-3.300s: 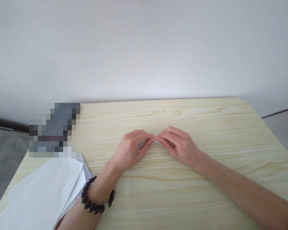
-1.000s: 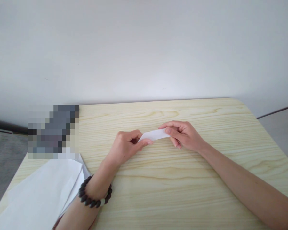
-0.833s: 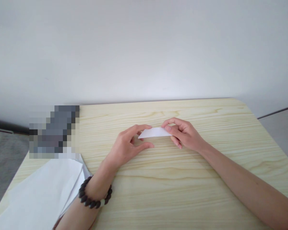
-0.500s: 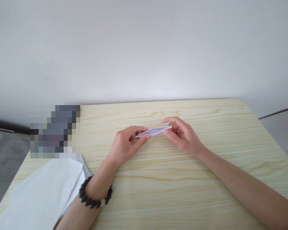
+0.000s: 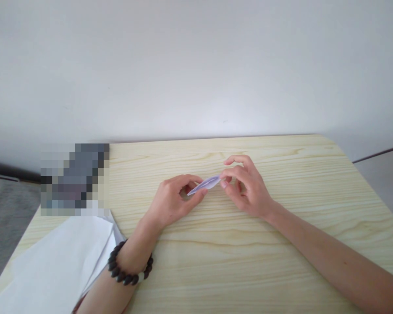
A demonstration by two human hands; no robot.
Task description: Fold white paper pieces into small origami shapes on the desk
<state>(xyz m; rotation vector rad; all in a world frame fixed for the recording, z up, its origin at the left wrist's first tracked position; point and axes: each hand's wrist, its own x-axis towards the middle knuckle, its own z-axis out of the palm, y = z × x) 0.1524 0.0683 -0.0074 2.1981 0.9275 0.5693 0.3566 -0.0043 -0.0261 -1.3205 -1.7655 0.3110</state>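
Observation:
A small piece of folded paper (image 5: pixel 210 182), white with a pale purple tint, is held above the table between both hands. Its layers bulge slightly apart along the edge facing me. My left hand (image 5: pixel 175 198) pinches its left part, thumb in front and fingers behind. At the right tip, the thumb and index finger of my right hand (image 5: pixel 247 187) close on the paper, while another finger is raised and curved above. The far side of the paper is hidden from me.
On the left of the wood-grain table (image 5: pixel 222 266) lies a stack of white paper sheets (image 5: pixel 59 257), partly under my left forearm. Behind it is a dark, pixelated object (image 5: pixel 80 174). A pale wall (image 5: pixel 209 69) rises along the table's far edge.
The folded paper has tilted and turned, its layers now spread a little more visibly. My right hand has shifted its fingers onto the right tip. My left hand stays nearly in place.

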